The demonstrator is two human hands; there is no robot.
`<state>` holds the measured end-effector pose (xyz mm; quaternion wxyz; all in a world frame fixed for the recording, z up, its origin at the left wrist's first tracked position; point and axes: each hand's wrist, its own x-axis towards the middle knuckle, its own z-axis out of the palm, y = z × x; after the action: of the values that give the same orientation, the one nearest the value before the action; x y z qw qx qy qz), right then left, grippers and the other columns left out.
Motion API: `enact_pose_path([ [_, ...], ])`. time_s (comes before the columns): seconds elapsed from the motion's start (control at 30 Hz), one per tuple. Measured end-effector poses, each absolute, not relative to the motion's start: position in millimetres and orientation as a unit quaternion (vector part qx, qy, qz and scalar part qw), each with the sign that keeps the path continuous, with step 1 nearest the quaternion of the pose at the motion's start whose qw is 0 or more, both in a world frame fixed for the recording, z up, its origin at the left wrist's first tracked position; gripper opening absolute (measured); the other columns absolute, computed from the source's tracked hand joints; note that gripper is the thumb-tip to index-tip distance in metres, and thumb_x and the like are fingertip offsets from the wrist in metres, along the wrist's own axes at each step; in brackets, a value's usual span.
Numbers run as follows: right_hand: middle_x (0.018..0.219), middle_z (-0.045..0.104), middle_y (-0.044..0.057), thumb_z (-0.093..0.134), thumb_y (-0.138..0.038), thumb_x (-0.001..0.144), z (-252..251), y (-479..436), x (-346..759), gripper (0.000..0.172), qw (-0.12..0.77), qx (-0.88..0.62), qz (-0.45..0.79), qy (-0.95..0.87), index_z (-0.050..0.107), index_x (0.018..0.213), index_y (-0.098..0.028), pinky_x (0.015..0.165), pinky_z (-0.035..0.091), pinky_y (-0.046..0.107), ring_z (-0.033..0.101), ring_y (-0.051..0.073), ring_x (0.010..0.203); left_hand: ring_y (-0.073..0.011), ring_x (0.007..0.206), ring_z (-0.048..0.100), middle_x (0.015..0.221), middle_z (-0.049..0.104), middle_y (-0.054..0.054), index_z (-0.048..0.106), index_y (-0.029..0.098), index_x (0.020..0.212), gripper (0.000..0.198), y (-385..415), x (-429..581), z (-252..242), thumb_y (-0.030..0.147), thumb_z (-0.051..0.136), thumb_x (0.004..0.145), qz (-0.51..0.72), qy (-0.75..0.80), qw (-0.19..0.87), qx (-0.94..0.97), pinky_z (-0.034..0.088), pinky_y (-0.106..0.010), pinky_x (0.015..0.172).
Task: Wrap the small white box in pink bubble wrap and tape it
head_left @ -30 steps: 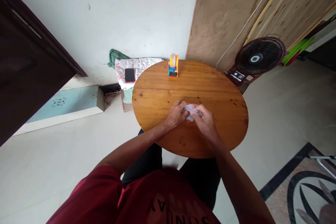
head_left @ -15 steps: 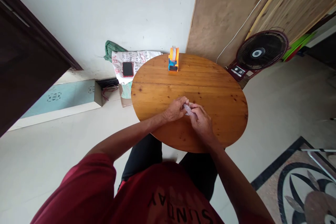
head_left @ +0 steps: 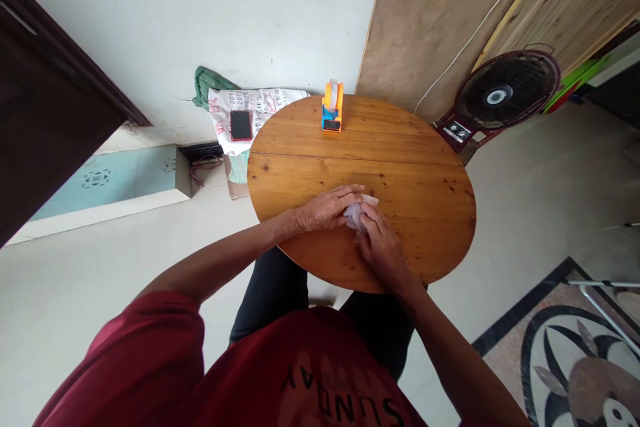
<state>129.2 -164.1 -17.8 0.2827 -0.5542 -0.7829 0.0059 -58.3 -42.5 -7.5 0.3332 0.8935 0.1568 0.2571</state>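
Observation:
A crumpled piece of thin, translucent whitish plastic point(head_left: 355, 215) is between my hands, low over the near middle of the round wooden table point(head_left: 310, 170). My right hand point(head_left: 383, 243) is closed around its right side, fingers curled over it. My left hand point(head_left: 327, 209) is at its left side, fingers stretched out along the far side and thumb apart, touching the plastic. A pale flap of it point(head_left: 370, 200) shows beyond the right fingertips. The part under my right fingers is hidden.
An orange and blue tape dispenser point(head_left: 332, 107) stands at the table's far edge. Left of the table, a phone point(head_left: 241, 125) lies on a printed white sack point(head_left: 270, 101). A dark red fan point(head_left: 500, 97) stands at the right, by a wooden panel point(head_left: 415, 20).
My left fingers have straightened from a pinch and spread over the far side of the plastic. The plastic looks more bunched, and a pale flap shows beyond my right fingers.

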Motion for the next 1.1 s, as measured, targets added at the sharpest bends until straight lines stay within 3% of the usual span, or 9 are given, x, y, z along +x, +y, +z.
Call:
enact_pose_path([
  [0.1,0.146,0.057,0.014,0.051,-0.014,0.090,-18,-163,133,0.044,0.294,-0.540,0.015,-0.789,0.057,0.133,-0.021,0.115,0.043,0.054,0.047,0.029,0.143,-0.0243,0.136,0.052,0.136,0.060,-0.015,0.060,0.020,0.120,0.037,-40,-52,-12,0.016,0.064,0.083,0.279,0.173,0.363,0.872,0.045,-0.044,0.111],
  [0.2,0.141,0.061,0.013,0.056,-0.017,0.087,-3,-158,140,0.042,0.317,-0.524,0.052,-0.789,0.059,0.129,-0.023,0.112,0.046,0.052,0.054,0.029,0.136,-0.0220,0.111,0.064,0.117,0.067,-0.012,0.060,0.018,0.110,0.031,-43,-47,-10,0.016,0.066,0.080,0.314,0.209,0.446,0.812,0.053,-0.040,0.096],
  [0.33,0.132,0.067,0.011,0.069,-0.027,0.081,24,-142,150,0.049,0.324,-0.568,0.146,-0.742,0.059,0.129,-0.024,0.105,0.048,0.051,0.062,0.031,0.123,-0.0150,0.082,0.065,0.092,0.068,-0.005,0.060,0.015,0.101,0.025,-49,-42,0,0.027,0.069,0.081,0.276,0.276,0.620,0.681,0.054,-0.028,0.076],
  [0.4,0.127,0.070,0.009,0.073,-0.029,0.077,31,-128,154,0.055,0.317,-0.586,0.220,-0.713,0.058,0.131,-0.025,0.100,0.051,0.048,0.066,0.030,0.115,-0.0141,0.074,0.064,0.087,0.067,-0.005,0.062,0.012,0.101,0.028,-47,-40,8,0.034,0.065,0.084,0.237,0.318,0.657,0.642,0.050,-0.024,0.065],
  [0.5,0.119,0.073,0.006,0.075,-0.031,0.074,30,-105,162,0.058,0.330,-0.573,0.328,-0.675,0.059,0.130,-0.024,0.097,0.053,0.044,0.068,0.027,0.106,-0.0123,0.066,0.059,0.078,0.065,-0.004,0.066,0.010,0.103,0.031,-40,-36,19,0.036,0.057,0.089,0.204,0.386,0.623,0.649,0.043,-0.021,0.057],
  [0.7,0.120,0.073,0.009,0.077,-0.036,0.071,18,-70,174,0.067,0.347,-0.553,0.498,-0.571,0.056,0.134,-0.022,0.096,0.055,0.045,0.070,0.027,0.107,-0.0097,0.060,0.051,0.067,0.061,0.002,0.068,0.012,0.084,0.013,-14,-19,24,0.022,0.059,0.083,0.198,0.428,0.610,0.637,0.039,-0.021,0.057],
  [0.83,0.128,0.070,0.013,0.077,-0.035,0.074,20,-61,180,0.083,0.331,-0.562,0.498,-0.571,0.041,0.149,-0.023,0.094,0.056,0.047,0.071,0.027,0.108,-0.0080,0.052,0.047,0.060,0.055,0.004,0.063,0.013,0.079,0.009,-1,-10,14,0.021,0.060,0.083,0.201,0.462,0.606,0.616,0.035,-0.021,0.052],
  [1.1,0.118,0.074,0.011,0.074,-0.038,0.078,16,-61,183,0.081,0.321,-0.572,0.477,-0.585,0.039,0.150,-0.024,0.090,0.058,0.047,0.073,0.027,0.100,-0.0082,0.055,0.047,0.061,0.053,0.005,0.059,0.015,0.074,0.008,-3,-17,14,0.018,0.059,0.081,0.212,0.456,0.563,0.656,0.032,-0.020,0.052],
])
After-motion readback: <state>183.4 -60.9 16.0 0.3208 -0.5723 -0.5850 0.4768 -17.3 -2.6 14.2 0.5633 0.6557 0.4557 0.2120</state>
